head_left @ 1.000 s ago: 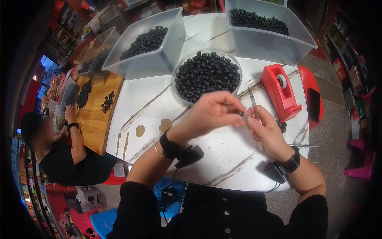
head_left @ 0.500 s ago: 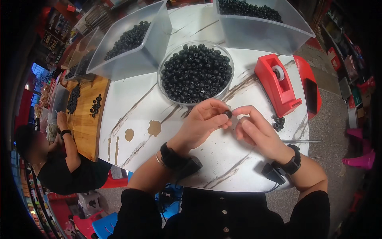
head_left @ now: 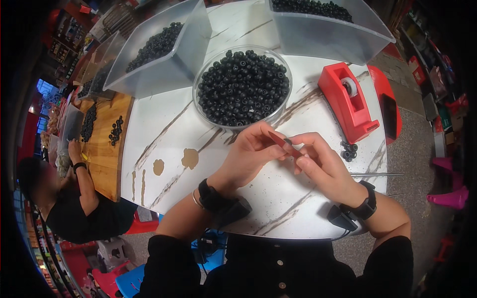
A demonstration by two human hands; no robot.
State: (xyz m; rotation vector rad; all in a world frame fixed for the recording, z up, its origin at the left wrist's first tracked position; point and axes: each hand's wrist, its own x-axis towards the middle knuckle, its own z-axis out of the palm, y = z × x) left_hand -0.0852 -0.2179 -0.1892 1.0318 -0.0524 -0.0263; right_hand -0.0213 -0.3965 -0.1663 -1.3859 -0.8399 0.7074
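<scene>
The two hands are meeting over the white table [head_left: 169,126], close together and nearly touching, just below a round clear bowl [head_left: 195,99]. The piece between them is a small dark bead [head_left: 287,141], rounded and mostly hidden by the fingers and by a thin blade [head_left: 279,139] crossing right at it. The blade is showing dull red along its flat side and is slanting from upper left down toward the right thumb.

The left hand [head_left: 252,153] is curling inward, its thumb and fingertips pinched on the bead. The right hand [head_left: 324,168] is gripping the blade near its lower end between thumb and forefinger, its other fingers bent underneath; how tightly, I cannot tell.

The bowl is brimming with black beads [head_left: 243,87], some showing a pale ring around a hole. Behind it, two clear plastic tubs are holding more: the left tub [head_left: 154,82] and the right tub [head_left: 333,39]. A red tape dispenser [head_left: 350,114] is standing to the right, with a few loose beads [head_left: 349,152] lying just below it. At the far left, a co-worker [head_left: 82,211] is sitting beside a wooden board [head_left: 107,171].
</scene>
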